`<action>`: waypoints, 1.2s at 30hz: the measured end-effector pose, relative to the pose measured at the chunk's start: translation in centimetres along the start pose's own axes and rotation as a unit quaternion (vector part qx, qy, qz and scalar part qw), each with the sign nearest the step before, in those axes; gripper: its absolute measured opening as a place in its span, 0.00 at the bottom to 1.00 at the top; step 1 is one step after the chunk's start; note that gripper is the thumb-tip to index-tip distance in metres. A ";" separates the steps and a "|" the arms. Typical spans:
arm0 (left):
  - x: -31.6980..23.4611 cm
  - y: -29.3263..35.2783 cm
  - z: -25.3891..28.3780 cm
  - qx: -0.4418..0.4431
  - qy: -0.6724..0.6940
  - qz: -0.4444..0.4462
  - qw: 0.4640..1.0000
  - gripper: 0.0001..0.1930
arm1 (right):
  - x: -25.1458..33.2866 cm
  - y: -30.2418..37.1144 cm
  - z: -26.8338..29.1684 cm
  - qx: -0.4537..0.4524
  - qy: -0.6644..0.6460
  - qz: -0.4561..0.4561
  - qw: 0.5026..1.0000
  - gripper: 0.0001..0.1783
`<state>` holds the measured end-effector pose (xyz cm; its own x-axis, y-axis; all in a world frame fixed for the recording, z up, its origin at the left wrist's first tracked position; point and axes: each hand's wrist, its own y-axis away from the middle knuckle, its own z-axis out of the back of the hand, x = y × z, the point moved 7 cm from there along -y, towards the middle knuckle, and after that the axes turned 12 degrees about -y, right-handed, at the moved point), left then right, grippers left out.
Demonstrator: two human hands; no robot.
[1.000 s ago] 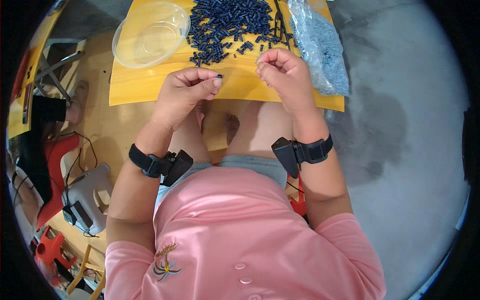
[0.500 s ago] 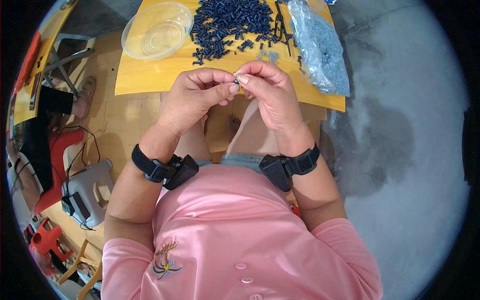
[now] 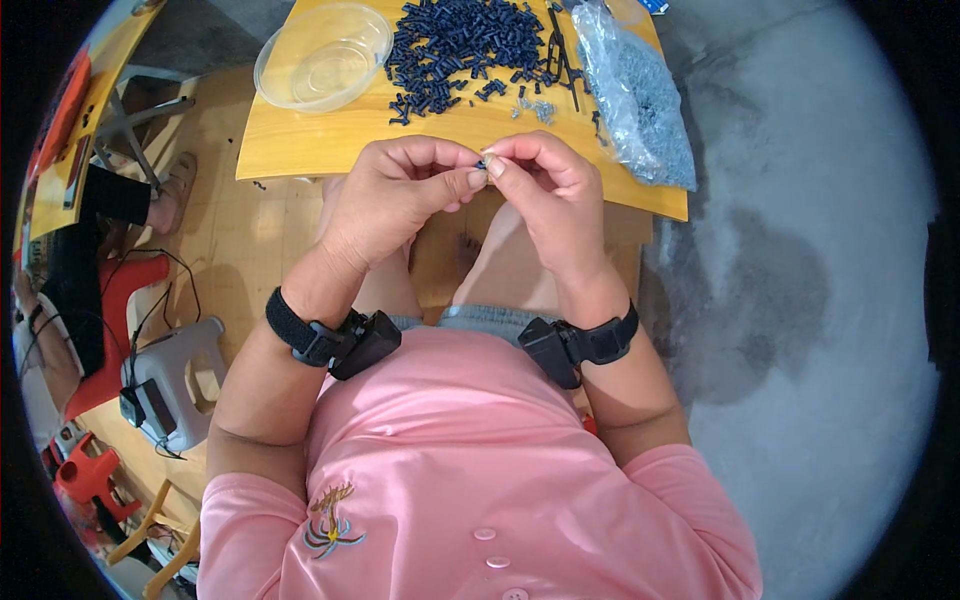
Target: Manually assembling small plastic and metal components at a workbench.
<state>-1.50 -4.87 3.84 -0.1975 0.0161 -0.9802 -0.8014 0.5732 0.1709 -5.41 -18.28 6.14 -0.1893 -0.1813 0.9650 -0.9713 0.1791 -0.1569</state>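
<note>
Small part (image 3: 484,160) between both hands, over table edge (image 3: 330,172)

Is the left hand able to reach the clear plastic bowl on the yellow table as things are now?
Probably yes. The left hand is busy pinching a small part with the right hand, but nothing lies between it and the clear bowl on the table.

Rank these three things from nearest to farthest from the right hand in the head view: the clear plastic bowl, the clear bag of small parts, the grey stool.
From the right hand:
1. Clear bag of small parts, on the table's right.
2. Clear plastic bowl, on the table's far left.
3. Grey stool, on the floor at lower left.
</note>
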 end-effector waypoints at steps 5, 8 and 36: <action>0.6 0.1 0.6 -0.008 -0.003 0.006 1.000 0.09 | 2.5 0.2 -1.5 0.028 0.219 0.113 0.969 0.08; 0.9 0.2 1.0 -0.017 -0.007 0.015 1.000 0.09 | 3.6 0.7 -3.0 0.064 0.350 0.257 0.898 0.10; 2.4 -0.1 0.8 0.009 0.041 0.046 0.998 0.11 | 3.3 0.4 -4.6 0.162 0.466 0.259 0.830 0.12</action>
<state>-1.41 -4.20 1.42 -0.3154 0.0022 -0.9490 -0.7674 0.5876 0.2564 -5.74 -14.37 10.20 -0.5471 0.6927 0.4699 -0.8103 -0.2976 -0.5047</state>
